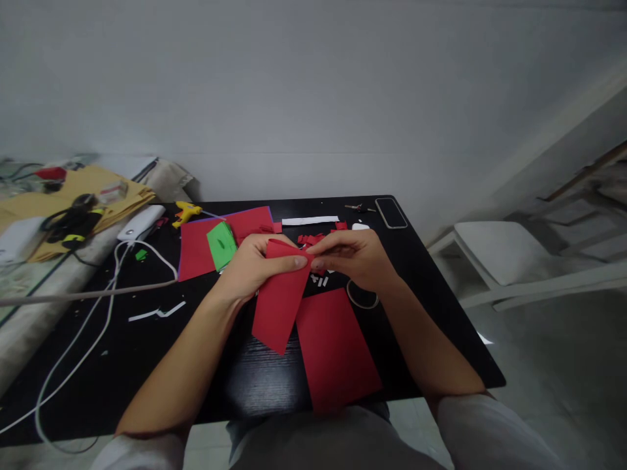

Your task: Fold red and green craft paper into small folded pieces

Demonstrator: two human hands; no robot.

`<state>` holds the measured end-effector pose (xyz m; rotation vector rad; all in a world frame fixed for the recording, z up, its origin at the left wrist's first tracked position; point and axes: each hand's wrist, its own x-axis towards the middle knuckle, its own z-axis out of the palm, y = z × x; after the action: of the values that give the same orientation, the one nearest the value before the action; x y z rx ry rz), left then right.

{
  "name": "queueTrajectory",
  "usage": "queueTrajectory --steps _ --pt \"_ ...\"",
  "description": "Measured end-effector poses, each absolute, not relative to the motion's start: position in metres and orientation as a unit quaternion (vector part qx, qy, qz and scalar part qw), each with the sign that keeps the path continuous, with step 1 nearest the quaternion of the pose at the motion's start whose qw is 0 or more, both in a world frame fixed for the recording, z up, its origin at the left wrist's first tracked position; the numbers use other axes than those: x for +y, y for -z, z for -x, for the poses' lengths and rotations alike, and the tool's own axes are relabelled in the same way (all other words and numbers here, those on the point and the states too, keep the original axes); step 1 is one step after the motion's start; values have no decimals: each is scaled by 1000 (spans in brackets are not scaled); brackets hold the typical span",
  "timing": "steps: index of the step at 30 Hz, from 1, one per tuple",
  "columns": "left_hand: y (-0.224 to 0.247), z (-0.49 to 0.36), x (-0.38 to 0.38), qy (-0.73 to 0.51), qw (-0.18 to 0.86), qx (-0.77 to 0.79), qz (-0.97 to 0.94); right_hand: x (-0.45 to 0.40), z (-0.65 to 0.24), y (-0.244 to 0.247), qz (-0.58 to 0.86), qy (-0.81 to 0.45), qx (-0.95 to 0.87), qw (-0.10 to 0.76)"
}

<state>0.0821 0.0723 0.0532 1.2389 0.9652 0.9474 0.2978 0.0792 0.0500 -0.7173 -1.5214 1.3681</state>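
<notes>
The left hand (255, 264) and right hand (357, 258) pinch a folded red paper strip (280, 307) above the shiny black tabletop (161, 365). A flat red paper sheet (337, 349) lies near the edge. Past them lies a black-screened phone (390, 213), then the plain grey wall (313, 98).

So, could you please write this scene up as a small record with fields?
left hand: gripping folded red paper
right hand: fingertips at that paper's upper edge
surface: black table
nearest the person: flat red sheet
left side: yellow glue gun, green paper lying over red paper
far right corner: smartphone
beside table: white chair
</notes>
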Motion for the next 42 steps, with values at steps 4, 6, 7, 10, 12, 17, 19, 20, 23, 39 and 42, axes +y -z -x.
queueTrajectory --steps 4,6,7,10,12,17,19,20,23,39,42 --pt "-53 -81 72 -405 609 418 -539 80 -299 -49 310 -553 -622 459" --pt "-52 -81 72 -407 605 419 -540 80 -299 -49 312 -551 -624 459" --pt "-52 -81 72 -408 605 419 -541 81 -300 -49 310 -551 -625 459" --pt "-52 -81 72 -406 609 416 -539 81 -299 -49 295 -552 -628 463" --pt "-53 -82 72 -402 616 415 -536 82 -299 -49 275 -557 -628 468" --pt "-54 -82 70 -399 629 410 -527 85 -298 -48 238 -567 -625 480" --pt "-55 -83 70 -399 634 406 -523 85 -298 -48 238 -566 -627 479" --pt "-55 -83 70 -399 636 406 -521 85 -298 -48 237 -566 -628 479" --pt "-56 -84 69 -400 643 404 -512 85 -299 -48 241 -565 -629 477" --pt "-57 -85 69 -410 651 388 -507 84 -299 -48 254 -549 -638 476" --pt "-57 -85 68 -410 654 389 -503 84 -299 -48 251 -553 -634 479"
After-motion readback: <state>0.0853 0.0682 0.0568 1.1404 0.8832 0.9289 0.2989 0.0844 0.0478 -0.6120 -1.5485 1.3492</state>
